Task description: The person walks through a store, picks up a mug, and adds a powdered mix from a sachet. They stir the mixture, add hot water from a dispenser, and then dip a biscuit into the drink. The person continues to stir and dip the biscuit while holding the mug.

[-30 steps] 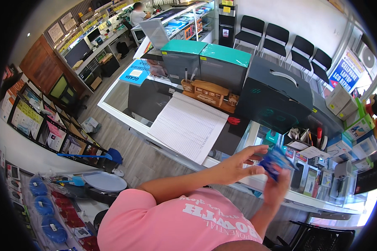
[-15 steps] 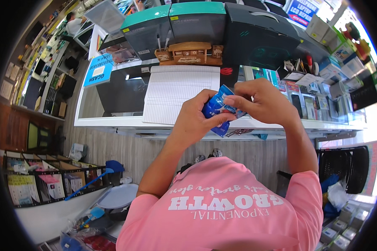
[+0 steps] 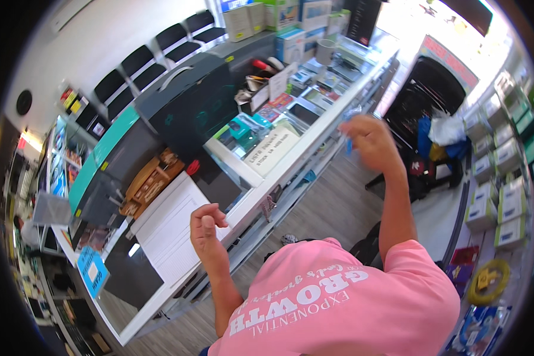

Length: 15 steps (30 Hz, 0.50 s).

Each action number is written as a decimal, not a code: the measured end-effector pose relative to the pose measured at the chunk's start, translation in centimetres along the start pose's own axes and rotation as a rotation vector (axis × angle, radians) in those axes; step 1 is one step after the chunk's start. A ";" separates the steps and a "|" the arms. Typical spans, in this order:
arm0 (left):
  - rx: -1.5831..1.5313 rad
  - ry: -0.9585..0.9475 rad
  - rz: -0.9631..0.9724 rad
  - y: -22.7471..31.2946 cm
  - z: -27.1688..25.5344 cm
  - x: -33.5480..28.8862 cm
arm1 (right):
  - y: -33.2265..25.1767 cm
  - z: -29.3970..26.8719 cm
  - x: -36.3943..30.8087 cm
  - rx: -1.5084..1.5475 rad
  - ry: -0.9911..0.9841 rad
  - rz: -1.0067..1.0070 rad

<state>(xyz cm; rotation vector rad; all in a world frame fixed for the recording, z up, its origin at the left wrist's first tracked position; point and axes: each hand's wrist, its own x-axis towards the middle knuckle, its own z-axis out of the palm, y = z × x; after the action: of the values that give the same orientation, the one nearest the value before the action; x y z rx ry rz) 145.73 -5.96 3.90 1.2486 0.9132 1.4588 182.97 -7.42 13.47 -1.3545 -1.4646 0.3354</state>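
My right hand [image 3: 371, 142], blurred by motion, is raised beyond the counter's edge on the right. Its fingers are closed on a crumpled blue wrapper [image 3: 349, 144], of which only small blue and clear-looking bits show. My left hand [image 3: 206, 232] hovers by the near edge of the counter, beside an open ruled notebook [image 3: 171, 228]. Its fingers are curled in toward the thumb. A small pale spot shows at the fingertips, too small to name.
The white-edged glass counter [image 3: 332, 127] runs diagonally, bearing a wooden desk calendar [image 3: 151, 184], dark boxes [image 3: 190, 101] and a handwritten card [image 3: 273, 148]. A black chair [image 3: 427, 89] with bags stands at the right, near shelves of small boxes [image 3: 510, 207].
The view has swung to the right. My hands, together on the blue packet before, have parted; the right has carried the wrapper off to the right, the left stays near the notebook.
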 end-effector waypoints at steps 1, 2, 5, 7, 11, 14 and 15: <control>-0.033 -0.065 -0.025 -0.5 1.0 -0.1 | -0.3 -2.0 -1.1 0.373 0.203 0.098; 0.008 -0.129 -0.036 -0.3 2.6 0.1 | 1.4 -5.0 -1.8 0.383 0.324 0.067; -0.061 -0.310 -0.110 -1.3 6.8 1.0 | 4.1 -10.7 -2.6 -0.338 0.422 0.056; -0.037 -0.425 -0.153 -1.2 9.5 1.1 | 5.5 -11.4 -3.2 -0.403 0.367 0.079; 0.051 -0.662 -0.125 -2.6 16.8 3.6 | 7.7 -12.0 -3.7 -0.176 0.409 0.192; -0.046 -0.675 -0.141 -3.7 25.5 5.1 | 10.4 -11.7 -3.1 0.111 0.404 0.186; -0.105 -0.656 -0.163 -4.1 28.6 5.6 | 11.0 -11.5 -2.6 0.219 0.345 0.174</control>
<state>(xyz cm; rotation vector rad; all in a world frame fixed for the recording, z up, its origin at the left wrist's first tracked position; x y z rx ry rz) 174.60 -0.97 6.86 1.4094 0.4702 0.8626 197.74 -11.12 8.23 -1.2904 -0.9991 0.3430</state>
